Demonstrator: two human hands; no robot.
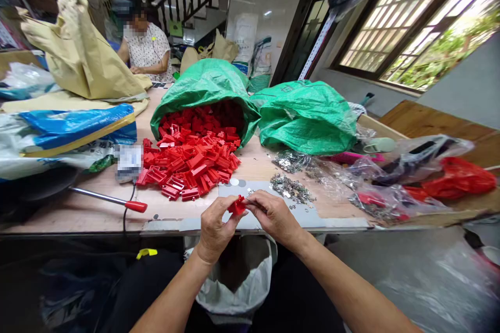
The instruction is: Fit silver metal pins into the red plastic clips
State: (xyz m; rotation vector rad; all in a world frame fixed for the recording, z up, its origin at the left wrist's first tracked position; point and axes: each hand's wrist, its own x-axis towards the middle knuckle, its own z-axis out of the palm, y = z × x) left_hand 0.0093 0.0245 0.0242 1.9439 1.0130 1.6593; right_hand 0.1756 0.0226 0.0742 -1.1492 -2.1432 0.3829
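Observation:
Between thumb and fingers, my left hand point(217, 222) grips a small red plastic part point(236, 205) above the table's front edge. My right hand point(273, 217) is closed in a pinch at the right side of that part; what its fingertips hold is too small to make out. Beyond my hands, a heap of similar red plastic parts point(191, 166) spills from a green woven sack point(207, 75). To the right of the heap lies a loose pile of small metal pieces point(291, 189) on a grey sheet point(258, 187). Below my hands hangs an open white sack point(250, 291).
A second green sack point(308, 114) and clear plastic bags point(410, 197) occupy the right side. A lever with a red grip point(136, 206) juts in from the left, near a blue and white sack point(78, 130). Across the table sits another person point(146, 52).

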